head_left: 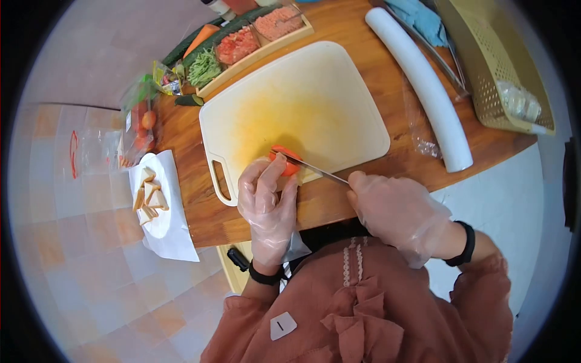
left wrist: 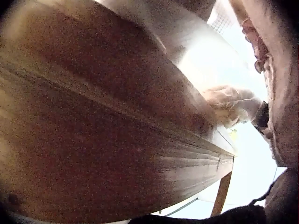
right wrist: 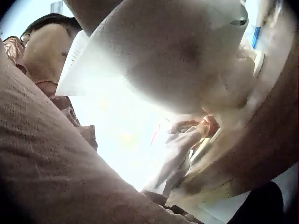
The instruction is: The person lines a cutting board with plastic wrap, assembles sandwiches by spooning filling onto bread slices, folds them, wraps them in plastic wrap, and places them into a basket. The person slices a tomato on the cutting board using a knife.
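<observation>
Both hands wear thin clear plastic gloves. At the near edge of the white cutting board (head_left: 339, 78), the left hand (head_left: 267, 196) holds a red-orange tomato (head_left: 292, 168) with bent fingertips and thumb. A knife (head_left: 324, 173) is gripped by the right hand (head_left: 399, 209), its blade reaching left onto the tomato beside the left fingertips. Most of the handle is hidden inside the right hand. The right wrist view catches the tomato (right wrist: 211, 125) small and bright beyond the right hand. In the left wrist view, the tabletop's underside (left wrist: 93, 130) covers much of the picture.
Behind the board, a wooden tray (head_left: 308, 29) carries boxes of chopped food, with cucumbers and a carrot (head_left: 200, 41) beside it. Bread pieces (head_left: 151, 196) lie on white paper at left, near bagged tomatoes (head_left: 147, 120). A white roll (head_left: 423, 91) and a basket (head_left: 484, 66) stand right.
</observation>
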Motion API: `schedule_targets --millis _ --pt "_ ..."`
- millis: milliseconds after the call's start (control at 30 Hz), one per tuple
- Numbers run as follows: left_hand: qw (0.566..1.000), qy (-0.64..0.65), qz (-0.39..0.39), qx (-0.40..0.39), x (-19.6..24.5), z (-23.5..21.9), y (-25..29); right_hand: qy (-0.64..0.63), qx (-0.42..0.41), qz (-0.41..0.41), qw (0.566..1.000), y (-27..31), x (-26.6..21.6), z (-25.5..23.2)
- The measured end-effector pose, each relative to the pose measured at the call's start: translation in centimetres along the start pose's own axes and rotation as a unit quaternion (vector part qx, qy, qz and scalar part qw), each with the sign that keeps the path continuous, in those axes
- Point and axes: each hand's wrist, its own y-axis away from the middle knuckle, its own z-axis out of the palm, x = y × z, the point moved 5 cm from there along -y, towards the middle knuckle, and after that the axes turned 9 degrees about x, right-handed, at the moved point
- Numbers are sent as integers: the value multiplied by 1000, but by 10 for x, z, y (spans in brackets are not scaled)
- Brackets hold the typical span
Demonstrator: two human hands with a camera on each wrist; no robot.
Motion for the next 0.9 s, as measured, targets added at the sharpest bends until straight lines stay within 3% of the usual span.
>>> schedule_targets --millis 67,267,433,600,700,767,900 --pt "999 22 -43 -15 0 4 0 -29 -7 60 998 0 5 3" --pt "992 64 -103 -40 -4 11 0 -49 -27 88 995 -1 10 5" --pt "994 59 -85 -28 -7 11 -2 -53 0 86 995 1 13 6" --pt "995 51 -84 -9 -11 11 -3 -118 99 114 981 2 27 1" --pt "993 51 -105 -23 -15 7 -4 -130 111 125 977 -5 30 -11" --pt "982 78 -147 -84 -18 8 -4 -135 110 133 976 -14 30 -15" --pt "966 142 -207 -62 -30 10 5 -82 163 125 975 -41 23 -29"
